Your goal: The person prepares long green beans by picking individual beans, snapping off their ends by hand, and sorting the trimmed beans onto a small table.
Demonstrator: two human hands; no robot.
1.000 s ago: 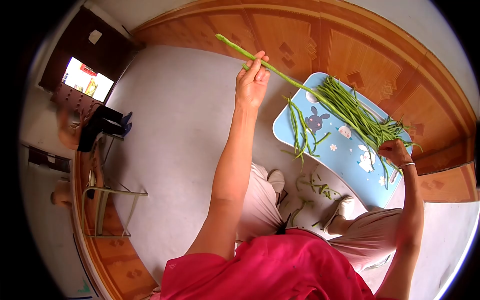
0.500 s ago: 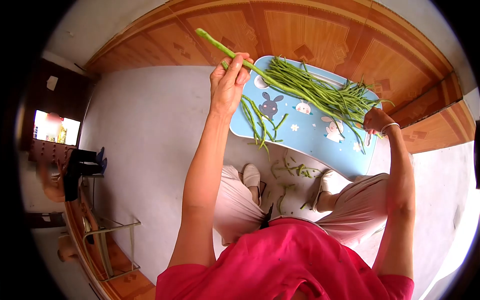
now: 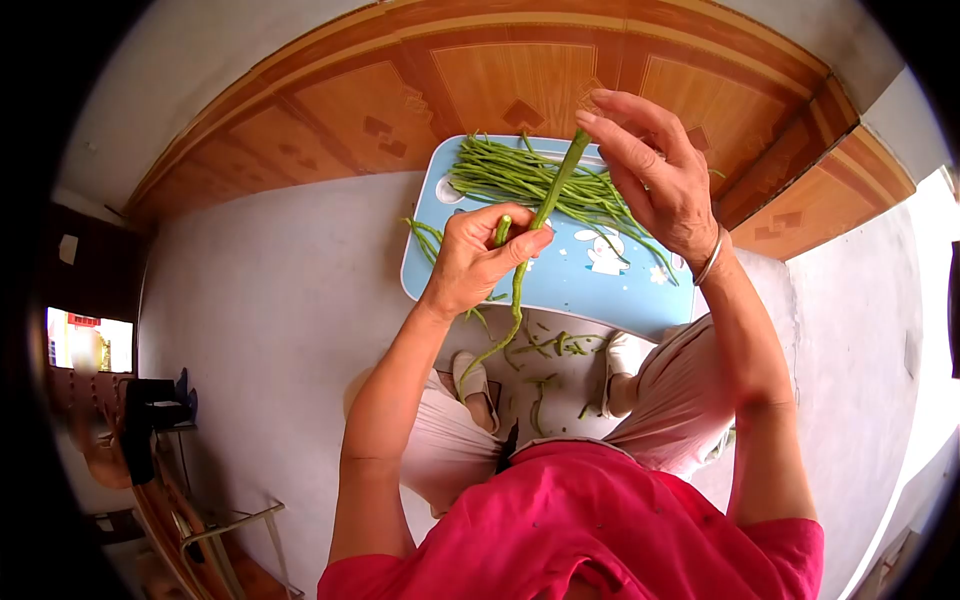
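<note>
My left hand [image 3: 490,250] is closed around a long green bean [image 3: 560,180], whose thick upper part slants up to the right and whose thin tail curls down toward my shoe. A shorter bean end [image 3: 502,231] sticks up between the fingers of the same hand. My right hand [image 3: 660,175], with a bangle at its wrist, is at the bean's upper tip; its fingers are apart, with nothing visible between them. Behind both hands, a pile of long beans [image 3: 500,170] lies on a blue folding table [image 3: 570,285] printed with rabbits. Several separate beans [image 3: 425,240] hang over its left edge.
Broken bean pieces [image 3: 565,345] are scattered on the grey floor [image 3: 270,290] between my shoes. A wood-patterned panel wall [image 3: 510,75] runs behind the table. At far left, another person's dark-trousered legs [image 3: 150,410] show near a metal-framed seat [image 3: 235,525].
My right hand has left the pile and risen to the bean's upper tip. My left hand has come lower and to the right with the bean, now more upright. The view has shifted.
</note>
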